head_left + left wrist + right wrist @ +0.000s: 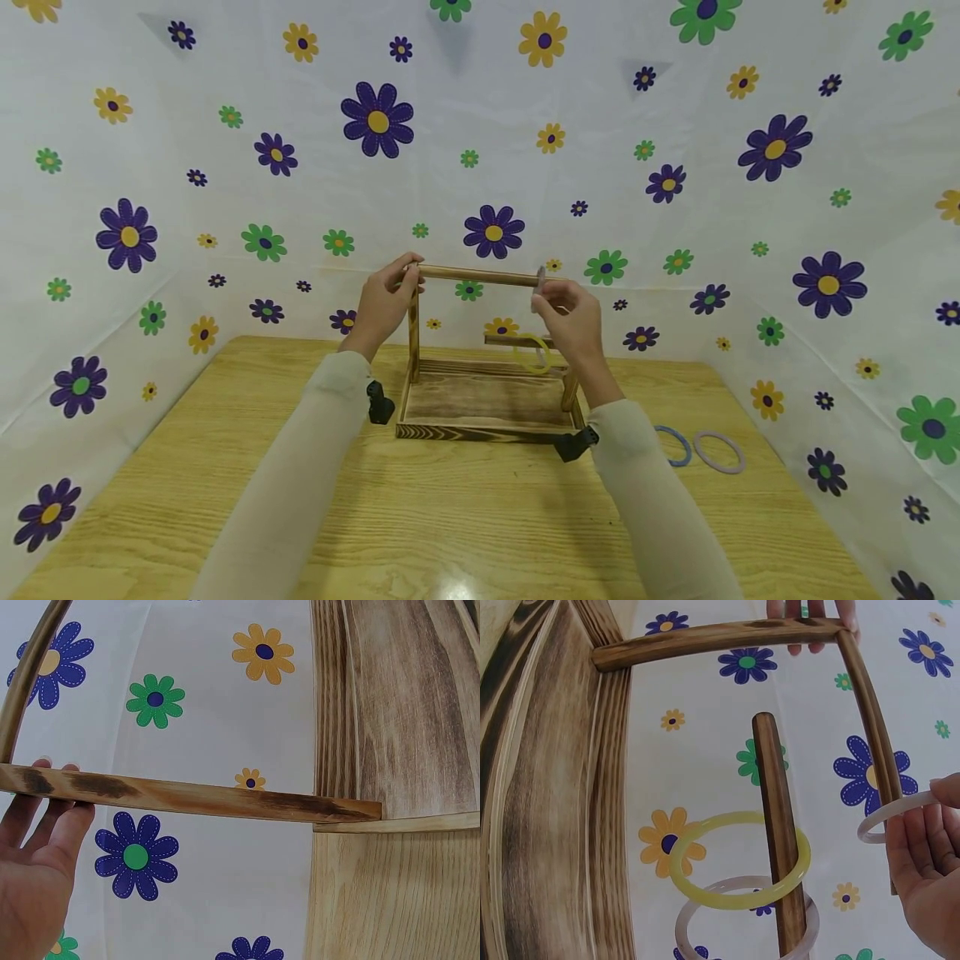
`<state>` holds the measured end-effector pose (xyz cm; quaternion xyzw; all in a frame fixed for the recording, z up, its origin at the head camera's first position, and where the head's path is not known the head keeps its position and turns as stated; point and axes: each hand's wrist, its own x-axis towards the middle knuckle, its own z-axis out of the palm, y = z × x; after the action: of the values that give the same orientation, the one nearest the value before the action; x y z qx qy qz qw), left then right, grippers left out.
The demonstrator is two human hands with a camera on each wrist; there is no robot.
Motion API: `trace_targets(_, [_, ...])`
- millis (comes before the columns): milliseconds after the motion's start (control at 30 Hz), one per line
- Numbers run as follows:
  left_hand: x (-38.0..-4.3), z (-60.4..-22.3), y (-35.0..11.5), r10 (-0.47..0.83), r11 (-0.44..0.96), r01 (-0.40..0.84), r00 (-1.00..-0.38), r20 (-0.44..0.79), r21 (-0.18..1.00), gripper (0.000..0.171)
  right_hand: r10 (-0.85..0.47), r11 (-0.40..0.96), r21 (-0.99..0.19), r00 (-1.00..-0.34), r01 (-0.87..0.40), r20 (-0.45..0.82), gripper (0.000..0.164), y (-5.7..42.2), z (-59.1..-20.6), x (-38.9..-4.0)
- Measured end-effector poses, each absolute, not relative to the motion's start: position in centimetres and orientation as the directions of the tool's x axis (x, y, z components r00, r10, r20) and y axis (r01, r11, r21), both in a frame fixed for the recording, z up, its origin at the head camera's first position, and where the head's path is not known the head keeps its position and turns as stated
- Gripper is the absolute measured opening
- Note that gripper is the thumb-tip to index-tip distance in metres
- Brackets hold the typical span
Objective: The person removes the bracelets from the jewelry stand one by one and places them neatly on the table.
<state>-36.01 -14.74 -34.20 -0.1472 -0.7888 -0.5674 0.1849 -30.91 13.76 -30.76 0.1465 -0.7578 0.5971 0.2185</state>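
A wooden bangle rack (480,432) stands on the table, with a long top bar (480,275) and a shorter lower bar (776,795). My left hand (385,304) grips the rack's upper left corner, fingers around the post (187,799). Between the thumb and fingers of my right hand (572,321) is a pale bangle (874,825); the top bar passes through it near its right end. A yellow bangle (739,901) and another pale bangle (682,930) hang around the lower bar.
To the right of the rack, a blue bangle (684,447) and a pinkish bangle (720,452) lie flat on the wooden table (465,508). A white flowered cloth (465,183) rises behind and at both sides.
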Motion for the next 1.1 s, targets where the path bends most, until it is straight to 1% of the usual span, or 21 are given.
trace_targets(267, [-36.0, -34.2, -14.6, 0.01, 0.322, 0.438, -0.888, 0.459, 0.84, 0.043, 0.059, 0.233, -0.853, -0.869, -0.467, 0.491, 0.025, 15.3, -32.8, -33.5])
trace_targets(567, [-35.9, -34.2, -14.6, 0.012, 0.322, 0.441, -0.887, 0.462, 0.838, 0.044, 0.065, 0.267, -0.831, -0.852, -0.488, 0.52, 0.023, 16.6, -33.1, -33.7])
trace_targets(700, [-36.0, -34.2, -14.7, 0.015, 0.325, 0.444, -0.885, 0.465, 0.835, 0.043, 0.08, 0.281, -0.834, -0.855, -0.474, 0.513, 0.023, 17.0, -32.9, -33.6])
trace_targets(1100, [-36.1, -34.2, -14.7, 0.021, 0.324, 0.443, -0.887, 0.461, 0.836, 0.043, 0.11, 0.257, -0.849, -0.858, -0.462, 0.501, 0.023, 17.8, -32.6, -33.5])
